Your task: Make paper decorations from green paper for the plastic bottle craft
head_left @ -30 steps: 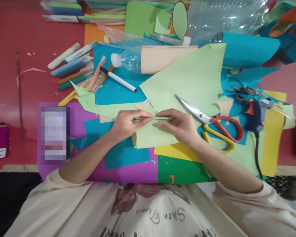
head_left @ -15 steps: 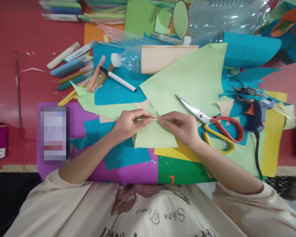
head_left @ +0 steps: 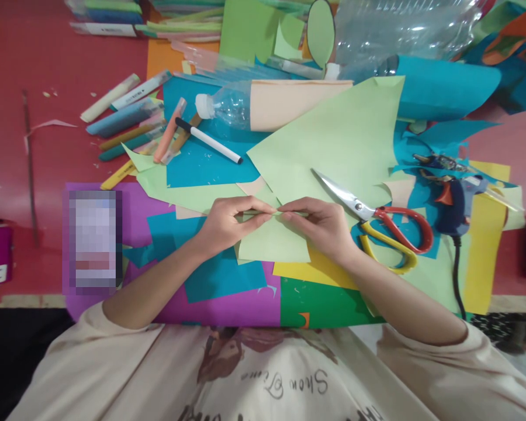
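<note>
My left hand (head_left: 226,222) and my right hand (head_left: 322,224) meet at the table's middle, both pinched on the rolled upper edge of a small light green paper piece (head_left: 274,242). The fingertips of the two hands nearly touch over the roll. The loose part of the piece hangs toward me over blue and yellow sheets. A larger light green sheet (head_left: 333,140) lies just beyond my hands.
Red-and-yellow scissors (head_left: 377,216) lie right of my right hand, a blue glue gun (head_left: 453,202) further right. A black marker (head_left: 208,140), a plastic bottle (head_left: 223,108) and several crayons (head_left: 127,126) sit at the back left. A phone (head_left: 94,240) rests at left.
The paper's upper edge has been rolled tighter and my hands have drawn closer together; the loose part of the piece looks shorter.
</note>
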`<state>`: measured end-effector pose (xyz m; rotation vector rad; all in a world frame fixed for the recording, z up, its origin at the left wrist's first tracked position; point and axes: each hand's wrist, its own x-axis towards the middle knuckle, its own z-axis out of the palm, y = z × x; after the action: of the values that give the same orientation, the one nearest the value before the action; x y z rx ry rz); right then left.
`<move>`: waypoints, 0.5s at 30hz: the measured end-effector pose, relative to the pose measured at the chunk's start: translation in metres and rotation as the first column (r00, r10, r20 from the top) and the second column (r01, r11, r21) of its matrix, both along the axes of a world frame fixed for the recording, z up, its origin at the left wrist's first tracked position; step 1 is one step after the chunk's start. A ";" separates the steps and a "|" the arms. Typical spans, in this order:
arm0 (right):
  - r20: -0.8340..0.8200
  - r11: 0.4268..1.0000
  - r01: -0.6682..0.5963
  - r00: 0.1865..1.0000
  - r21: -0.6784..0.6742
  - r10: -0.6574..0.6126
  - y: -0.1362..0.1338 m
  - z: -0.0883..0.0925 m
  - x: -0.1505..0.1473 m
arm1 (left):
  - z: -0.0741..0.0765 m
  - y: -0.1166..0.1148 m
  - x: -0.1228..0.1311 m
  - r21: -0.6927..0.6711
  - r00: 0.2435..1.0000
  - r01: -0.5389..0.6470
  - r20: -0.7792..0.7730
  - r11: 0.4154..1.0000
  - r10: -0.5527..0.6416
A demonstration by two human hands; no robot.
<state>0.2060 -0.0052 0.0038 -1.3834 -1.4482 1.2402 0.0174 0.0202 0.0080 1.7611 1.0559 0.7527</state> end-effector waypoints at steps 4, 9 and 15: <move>0.013 0.999 0.014 1.000 0.036 -0.015 0.000 0.004 -0.001 | 0.001 0.000 0.000 -0.029 1.000 0.019 0.015 0.999 -0.019; -0.006 0.998 0.020 1.000 0.051 -0.019 -0.001 0.005 -0.002 | 0.000 -0.001 0.000 -0.045 1.000 -0.010 0.013 0.999 0.011; -0.063 0.999 0.001 0.998 0.049 0.002 0.000 0.002 -0.001 | -0.003 -0.002 0.001 -0.019 0.997 -0.035 0.061 0.999 0.036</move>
<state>0.2054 -0.0052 0.0056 -1.3006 -1.4266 1.2301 0.0184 0.0177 0.0049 1.6972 1.0518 0.8121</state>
